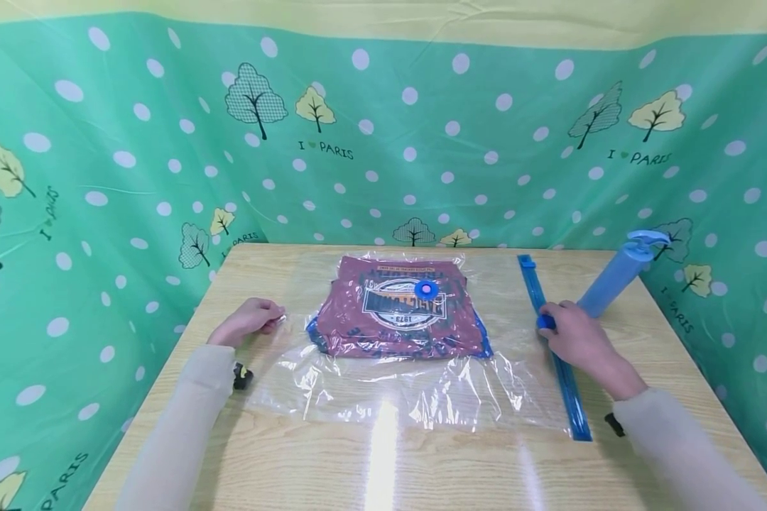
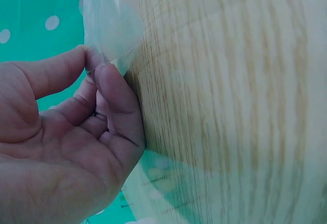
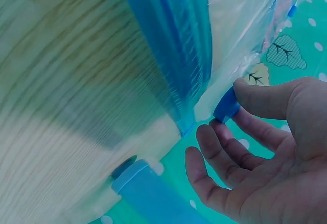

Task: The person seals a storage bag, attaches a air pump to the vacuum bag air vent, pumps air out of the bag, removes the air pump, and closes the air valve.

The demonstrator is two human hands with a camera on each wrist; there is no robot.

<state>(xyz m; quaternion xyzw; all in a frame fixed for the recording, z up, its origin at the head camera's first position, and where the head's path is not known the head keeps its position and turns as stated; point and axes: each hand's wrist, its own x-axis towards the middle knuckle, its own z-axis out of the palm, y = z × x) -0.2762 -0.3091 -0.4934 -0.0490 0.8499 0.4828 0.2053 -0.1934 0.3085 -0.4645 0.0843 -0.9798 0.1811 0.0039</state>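
A clear plastic vacuum storage bag (image 1: pixel 358 397) lies on the table with a folded maroon printed garment (image 1: pixel 396 333) inside. On its upper face sits a round blue valve (image 1: pixel 426 289) with a pinkish centre. My left hand (image 1: pixel 252 317) pinches the bag's left edge between thumb and forefinger; the film (image 2: pixel 112 25) rises from the fingertips in the left wrist view. My right hand (image 1: pixel 578 337) holds a small blue cap (image 3: pixel 227 105) between thumb and forefinger, other fingers loosely bent. It is over the blue zip strip (image 1: pixel 572 397) at the bag's right edge.
A blue hand pump (image 1: pixel 616 280) stands just beyond my right hand, its handle at the top. The wooden table (image 1: pixel 281 468) has green polka-dot cloth (image 1: pixel 409 177) hanging behind it and at both sides. A blue slider (image 1: pixel 528 264) sits near the strip's far end.
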